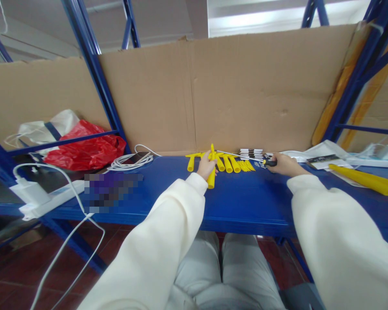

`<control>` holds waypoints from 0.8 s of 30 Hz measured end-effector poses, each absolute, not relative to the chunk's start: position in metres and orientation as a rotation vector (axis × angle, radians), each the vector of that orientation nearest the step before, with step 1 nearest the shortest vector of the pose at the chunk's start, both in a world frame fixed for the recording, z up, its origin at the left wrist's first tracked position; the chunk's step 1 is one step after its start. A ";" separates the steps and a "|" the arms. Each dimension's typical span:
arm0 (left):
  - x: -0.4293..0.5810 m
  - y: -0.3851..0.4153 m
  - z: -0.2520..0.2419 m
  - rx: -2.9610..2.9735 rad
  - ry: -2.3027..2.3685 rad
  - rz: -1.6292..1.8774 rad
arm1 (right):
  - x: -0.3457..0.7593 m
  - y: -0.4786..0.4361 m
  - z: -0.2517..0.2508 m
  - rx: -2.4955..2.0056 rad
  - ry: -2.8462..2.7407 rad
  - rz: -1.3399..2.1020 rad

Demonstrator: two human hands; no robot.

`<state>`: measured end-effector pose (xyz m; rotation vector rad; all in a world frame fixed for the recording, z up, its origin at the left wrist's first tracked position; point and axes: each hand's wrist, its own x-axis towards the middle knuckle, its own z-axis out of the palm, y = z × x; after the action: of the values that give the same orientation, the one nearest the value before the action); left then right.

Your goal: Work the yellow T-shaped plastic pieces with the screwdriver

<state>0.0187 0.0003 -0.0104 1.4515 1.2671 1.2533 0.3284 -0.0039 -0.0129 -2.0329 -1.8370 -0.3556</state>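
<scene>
My left hand (206, 166) is closed around a yellow plastic tube piece (211, 170) held upright over the blue shelf (168, 189). My right hand (282, 163) grips the dark handle of a screwdriver (270, 162). Its thin metal shaft runs left toward the yellow piece. Several more yellow plastic pieces (231, 163) lie in a row on the shelf between my hands. A small stack of black-and-white parts (251, 153) sits behind them.
A cardboard sheet (213, 90) backs the shelf. A coiled white cable (131, 161), a red bag (84, 150) and a white power strip (48, 198) lie to the left. White packets (323, 155) and a long yellow piece (368, 181) lie to the right.
</scene>
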 end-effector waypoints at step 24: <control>0.019 0.001 -0.009 1.419 1.243 1.306 | 0.309 -0.012 -0.009 -1.848 -2.067 -0.443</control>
<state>0.0189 0.0011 -0.0086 1.4195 1.2430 1.3064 0.3088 -0.0117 -0.0095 -1.8476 -2.0673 -0.4432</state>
